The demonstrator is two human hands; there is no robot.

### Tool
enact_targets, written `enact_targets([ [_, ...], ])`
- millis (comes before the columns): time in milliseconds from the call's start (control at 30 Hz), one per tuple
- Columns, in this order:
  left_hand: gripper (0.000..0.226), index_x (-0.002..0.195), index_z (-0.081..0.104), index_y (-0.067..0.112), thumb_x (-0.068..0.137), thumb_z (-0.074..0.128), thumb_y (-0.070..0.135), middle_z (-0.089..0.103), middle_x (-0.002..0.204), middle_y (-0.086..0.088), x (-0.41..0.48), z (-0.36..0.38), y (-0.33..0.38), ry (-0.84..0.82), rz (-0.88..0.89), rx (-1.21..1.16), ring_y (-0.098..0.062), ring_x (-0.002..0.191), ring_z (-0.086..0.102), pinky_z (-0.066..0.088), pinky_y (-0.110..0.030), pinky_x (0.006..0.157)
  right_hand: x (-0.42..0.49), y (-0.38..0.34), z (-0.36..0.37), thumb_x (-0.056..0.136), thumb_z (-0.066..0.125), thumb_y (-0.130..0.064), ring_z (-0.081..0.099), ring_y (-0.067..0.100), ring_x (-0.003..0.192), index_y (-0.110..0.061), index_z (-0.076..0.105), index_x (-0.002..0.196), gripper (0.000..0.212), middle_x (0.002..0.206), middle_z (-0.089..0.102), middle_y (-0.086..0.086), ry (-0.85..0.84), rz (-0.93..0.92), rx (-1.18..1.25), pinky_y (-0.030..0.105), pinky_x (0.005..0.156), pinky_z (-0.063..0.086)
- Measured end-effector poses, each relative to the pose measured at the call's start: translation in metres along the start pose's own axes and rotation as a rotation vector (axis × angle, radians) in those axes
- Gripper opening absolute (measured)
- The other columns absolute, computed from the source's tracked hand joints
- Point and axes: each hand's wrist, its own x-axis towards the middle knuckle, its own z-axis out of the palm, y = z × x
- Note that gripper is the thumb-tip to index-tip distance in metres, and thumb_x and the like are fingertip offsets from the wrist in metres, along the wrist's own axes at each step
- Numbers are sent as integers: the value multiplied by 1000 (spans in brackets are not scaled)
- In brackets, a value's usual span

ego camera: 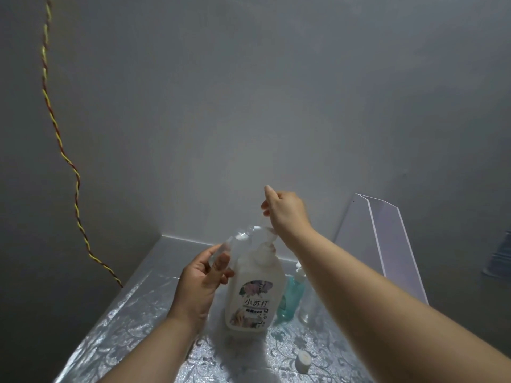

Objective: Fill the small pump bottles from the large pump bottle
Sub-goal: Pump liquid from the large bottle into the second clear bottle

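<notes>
Left hand [199, 283], fingers curled round a small clear bottle [237, 241], held tilted, mouth pointing up-right, just above-left of the large bottle [254, 294] on the desk [132, 322]. Right hand [286, 210] above that mouth, fingers pinching what looks like a thin pump tube [262, 221], hanging down toward it; faint. Left hand nearer the large bottle's pump. Count: one large bottle, one teal bottle [291, 297], maybe another clear one [306, 310], one loose cap [302, 362]
</notes>
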Motion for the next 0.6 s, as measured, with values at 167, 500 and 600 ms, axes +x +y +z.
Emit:
enact_targets([
  [167,89,111,69,20,40,80,73,73,100,-5,-1,2,2,-6,-16,-69,-17,78,60,51,-27,73,-10,-2,-4,99,32,-45,63,30,94,-7,69,90,54,92,71,7,-25,-106,-228,45,97,45],
  [500,88,92,66,10,24,90,61,65,72,1,1,2,9,-22,-67,-327,-5,59,59,52,-13,54,-24,-2,-27,98,38,-42,61,31,95,-6,68,93,47,94,70,10,53,-147,-156,43,92,48],
  [600,81,91,69,10,26,93,53,67,73,-1,-1,5,13,-119,-96,-385,-6,58,61,53,-15,55,-37,8,-41,97,44,-38,62,31,93,-4,68,92,42,92,71,13,98,-136,-85,40,85,51],
])
